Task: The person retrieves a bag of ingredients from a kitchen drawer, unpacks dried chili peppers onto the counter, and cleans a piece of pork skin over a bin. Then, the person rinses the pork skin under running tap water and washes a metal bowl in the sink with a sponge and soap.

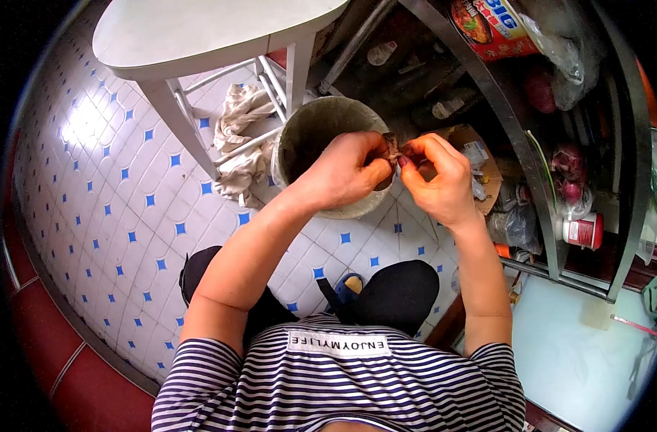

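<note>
My left hand (346, 169) is closed, its thumb and fingers pinching a small, rough brown piece (392, 147) whose kind I cannot make out. From the other side my right hand (445, 180) pinches the same piece between thumb and bent fingers, so the fingertips of both hands nearly meet. Much of the piece is hidden by the fingers. Both hands are above the right side of a round bin (362, 209) with a pale liner over its rim. The bin's inside is dark, and its contents cannot be made out.
A white stool (220, 32) stands behind the bin at left, with a crumpled cloth (236, 137) by its legs. On the right, a dark metal rack (487, 86) holds bottles, a red noodle packet (494, 25), red onions (570, 164) and a red-and-white jar (583, 230). A cardboard box (480, 162) lies beside my right hand.
</note>
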A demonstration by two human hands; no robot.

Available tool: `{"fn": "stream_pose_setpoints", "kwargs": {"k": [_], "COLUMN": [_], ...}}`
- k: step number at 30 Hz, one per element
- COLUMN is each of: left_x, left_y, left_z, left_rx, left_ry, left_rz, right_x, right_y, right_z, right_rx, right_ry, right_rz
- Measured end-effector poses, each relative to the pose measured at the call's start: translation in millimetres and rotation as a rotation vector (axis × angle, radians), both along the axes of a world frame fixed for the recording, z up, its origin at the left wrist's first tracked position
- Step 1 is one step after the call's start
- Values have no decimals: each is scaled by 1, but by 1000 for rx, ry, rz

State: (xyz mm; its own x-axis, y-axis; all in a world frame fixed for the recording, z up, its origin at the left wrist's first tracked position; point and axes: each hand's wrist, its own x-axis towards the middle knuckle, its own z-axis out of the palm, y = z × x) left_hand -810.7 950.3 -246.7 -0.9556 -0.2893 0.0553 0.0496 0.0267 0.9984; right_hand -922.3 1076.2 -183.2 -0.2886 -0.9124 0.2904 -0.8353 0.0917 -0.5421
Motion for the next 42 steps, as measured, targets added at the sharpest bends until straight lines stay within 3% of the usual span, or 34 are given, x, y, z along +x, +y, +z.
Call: {"fn": "stream_pose_setpoints", "kwargs": {"k": [2, 4, 9, 17, 20, 23, 24, 26, 28, 30, 34, 36, 39, 42], "left_x": [-1, -2, -2, -1, -1, 0, 0, 0, 0, 1, -2, -4, -3, 2], "left_y": [0, 1, 5, 6, 2, 1, 1, 3, 4, 4, 4, 4, 8, 6], "left_z": [1, 2, 0, 0, 3, 3, 2, 1, 3, 8, 7, 7, 10, 14], "left_rx": [-117, -234, -497, -314, -133, -2, 12, -67, -147, -452, -731, -906, -1033, -1113], "left_ry": [40, 81, 152, 174, 123, 23, -12, 35, 84, 247, 411, 454, 444, 371], "left_rz": [56, 111, 173, 138, 86, 31, 20, 60, 99, 287, 384, 442, 421, 296], "right_x": [1, -2, 2, -3, 0, 3, 4, 6, 3, 4, 1, 0, 4, 4], "right_y": [1, 2, 0, 0, 1, 8, 7, 6, 8, 7, 7, 6, 2, 1], "right_z": [2, 4, 6, 4, -9, -29, -28, -23, -23, -17, -11, -13, -4, -4], "right_rx": [28, -59, 45, 46, -99, -105, -105, -44, -10, 29, 79, 83, 103, 118], "right_ry": [-89, 301, 467, 490, 367, -271, -272, -817, -816, -654, -538, -339, -98, -115], "right_rz": [-47, 97, 138, 157, 36, -270, -270, -346, -316, -367, -370, -323, -245, -191]}}
